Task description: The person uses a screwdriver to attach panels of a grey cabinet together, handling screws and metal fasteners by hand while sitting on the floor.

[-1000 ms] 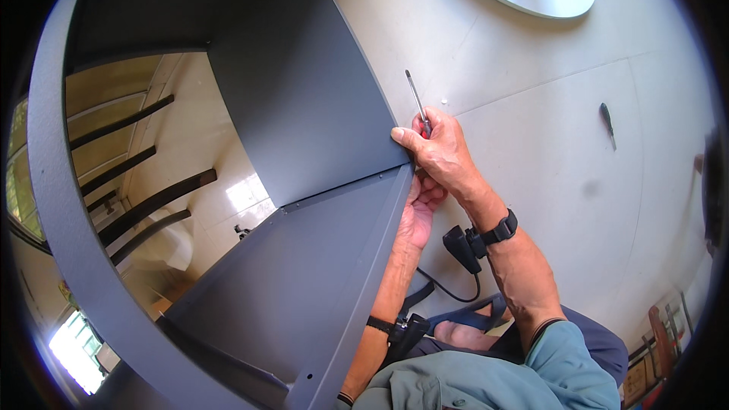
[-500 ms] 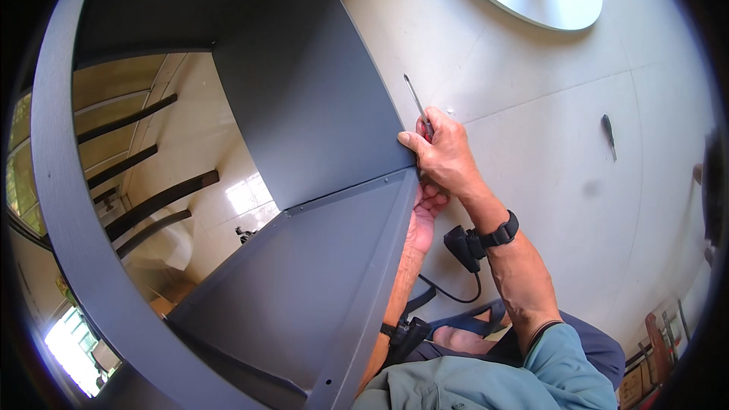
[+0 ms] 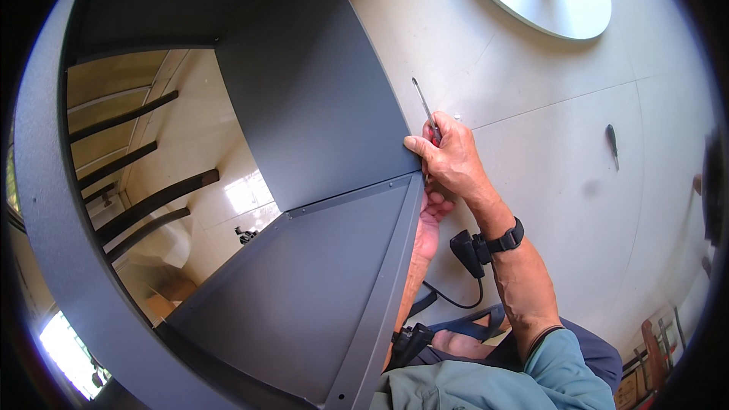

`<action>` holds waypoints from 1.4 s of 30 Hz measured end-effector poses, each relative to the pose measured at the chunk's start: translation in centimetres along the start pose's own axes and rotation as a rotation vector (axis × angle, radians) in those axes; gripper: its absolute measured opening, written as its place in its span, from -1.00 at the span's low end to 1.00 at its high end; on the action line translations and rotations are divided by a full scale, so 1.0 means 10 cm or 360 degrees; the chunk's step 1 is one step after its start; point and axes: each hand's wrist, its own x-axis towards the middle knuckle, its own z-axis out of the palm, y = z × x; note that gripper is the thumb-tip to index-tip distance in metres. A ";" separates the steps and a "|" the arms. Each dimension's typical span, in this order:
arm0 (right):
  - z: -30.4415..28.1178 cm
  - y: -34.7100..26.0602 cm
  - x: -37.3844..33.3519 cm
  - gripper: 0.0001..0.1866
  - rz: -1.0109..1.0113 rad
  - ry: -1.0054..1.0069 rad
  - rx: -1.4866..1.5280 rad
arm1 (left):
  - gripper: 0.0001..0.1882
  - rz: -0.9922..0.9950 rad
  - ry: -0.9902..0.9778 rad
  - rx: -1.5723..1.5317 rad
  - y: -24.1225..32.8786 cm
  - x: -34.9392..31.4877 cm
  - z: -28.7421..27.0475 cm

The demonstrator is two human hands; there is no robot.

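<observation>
In my right hand (image 3: 456,156) is a screwdriver (image 3: 425,106), its thin metal shaft pointing up and away. The fingers wrap its handle, and the thumb presses on the edge of a dark grey metal panel (image 3: 319,99). Just below it, at the panel's corner, is my left hand (image 3: 431,228), palm up with curled fingers. The near tapered panel (image 3: 304,296) of the same metal frame hides part of the left forearm. Whatever the left fingers hold, if anything, is out of sight. Small screws or rivets dot the seam between the two panels.
A second screwdriver (image 3: 612,144) lies on the pale tiled floor to the right. A round white base (image 3: 539,0) stands at the far right. Through the frame's opening show several dark curved legs (image 3: 159,201). Tools (image 3: 651,349) lie at the lower right. My foot (image 3: 459,343) is nearby.
The view has shifted slightly, so the frame and hands appear a little displaced. My right hand keeps the screwdriver at the panel's corner, and the left hand stays beneath it.
</observation>
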 end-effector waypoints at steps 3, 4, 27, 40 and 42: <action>-0.01 -0.03 -0.01 -0.65 0.0025 -0.0003 -0.0018 | -0.71 -0.0020 -0.0040 -0.0050 -0.01 0.01 -0.01; -0.01 -0.04 -0.01 -0.65 0.0023 -0.0003 -0.0019 | -0.72 -0.0035 -0.0041 -0.0053 -0.01 0.01 0.00; -0.07 -0.17 -0.01 -0.68 0.0226 -0.0148 0.0257 | -0.65 0.0160 0.0080 0.0029 0.00 -0.01 0.00; -0.03 -0.21 0.00 -0.68 0.0363 -0.0136 0.0278 | -0.62 0.0134 0.0235 -0.0059 0.01 0.04 -0.05; -0.02 -0.21 0.00 -0.68 0.0376 -0.0099 0.0331 | -0.63 0.0181 0.0170 -0.0034 0.00 0.04 -0.08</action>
